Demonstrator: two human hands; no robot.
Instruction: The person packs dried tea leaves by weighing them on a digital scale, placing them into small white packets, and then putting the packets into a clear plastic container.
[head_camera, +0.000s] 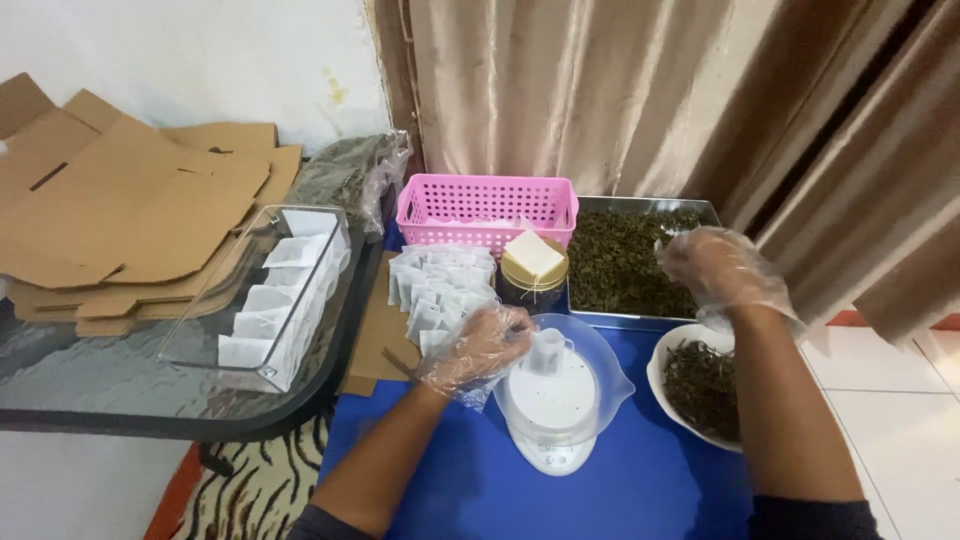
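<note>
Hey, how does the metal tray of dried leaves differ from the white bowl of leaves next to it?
The metal tray is rectangular and silver; the white bowl is round. The tray sits farther back by the curtain, while the bowl is nearer, at the blue table's right edge. The tray holds a wide, full layer of leaves; the bowl holds a smaller heap. The right hand hovers over the tray, not the bowl. Both hold the same dark dried leaves.

From where I watched, the scale (553, 440) sat at the front centre of the table (640, 490), with a bowl (570, 370) on it. A dish of leaves (700, 385) lay to its right, and a tray of leaves (630, 260) behind that. A jar (533, 275) stood behind the scale, a basket (487, 208) farther back, and a pile of bags (435, 290) to the left. On the glass table (100, 380) farther left lay a clear box (265, 295) and, behind it, flat cardboard (120, 210).
</note>
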